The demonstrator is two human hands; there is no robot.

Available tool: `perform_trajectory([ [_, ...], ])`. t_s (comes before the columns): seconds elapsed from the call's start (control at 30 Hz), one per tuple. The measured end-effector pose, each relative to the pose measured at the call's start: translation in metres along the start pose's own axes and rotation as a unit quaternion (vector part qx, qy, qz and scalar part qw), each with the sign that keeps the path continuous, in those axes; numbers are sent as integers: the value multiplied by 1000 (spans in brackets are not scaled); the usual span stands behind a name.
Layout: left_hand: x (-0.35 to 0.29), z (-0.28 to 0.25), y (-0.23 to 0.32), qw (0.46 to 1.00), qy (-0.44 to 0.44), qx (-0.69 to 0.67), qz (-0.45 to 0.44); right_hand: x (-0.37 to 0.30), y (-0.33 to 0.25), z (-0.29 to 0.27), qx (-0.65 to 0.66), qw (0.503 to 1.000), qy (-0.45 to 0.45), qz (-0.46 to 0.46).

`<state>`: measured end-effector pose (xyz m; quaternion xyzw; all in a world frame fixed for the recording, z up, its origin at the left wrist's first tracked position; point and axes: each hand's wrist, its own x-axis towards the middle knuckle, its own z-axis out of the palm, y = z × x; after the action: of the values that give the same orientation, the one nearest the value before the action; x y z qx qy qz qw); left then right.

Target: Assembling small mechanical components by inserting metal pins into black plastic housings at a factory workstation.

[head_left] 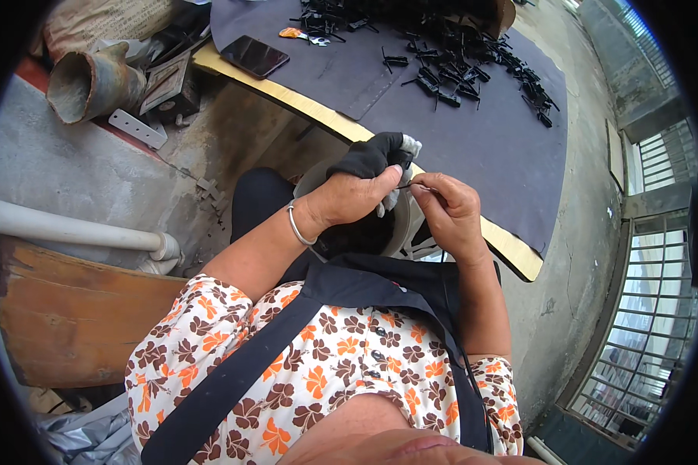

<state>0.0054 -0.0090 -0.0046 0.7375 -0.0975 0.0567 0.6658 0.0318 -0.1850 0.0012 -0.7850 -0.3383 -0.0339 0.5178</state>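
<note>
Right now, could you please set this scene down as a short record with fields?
Left hand: black-and-white glove over the fingers, thumb bare, closed at one end of a thin black piece
Right hand: bare, pinching the piece's other end
Below hands: pale bucket, dark inside
Table: dark top, pale edge
On table: phone toward the left; black parts heaped and scattered at the far side
Left side: white pipe
Right side: barred window

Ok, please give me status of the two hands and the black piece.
Left hand partly gloved, curled, grip unclear. Right hand pinching thin black piece. Pale bucket below, table edge beyond.
</note>
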Motion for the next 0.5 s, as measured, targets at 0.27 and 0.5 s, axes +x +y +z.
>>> perform_trajectory([
  [0.27,-1,-1,3,997,-53,19,43,5,-3,1,129,982,-21,133],
  [0.5,0,8,1,988,-29,71,133,4,4,5,27,990,-65,121],
])
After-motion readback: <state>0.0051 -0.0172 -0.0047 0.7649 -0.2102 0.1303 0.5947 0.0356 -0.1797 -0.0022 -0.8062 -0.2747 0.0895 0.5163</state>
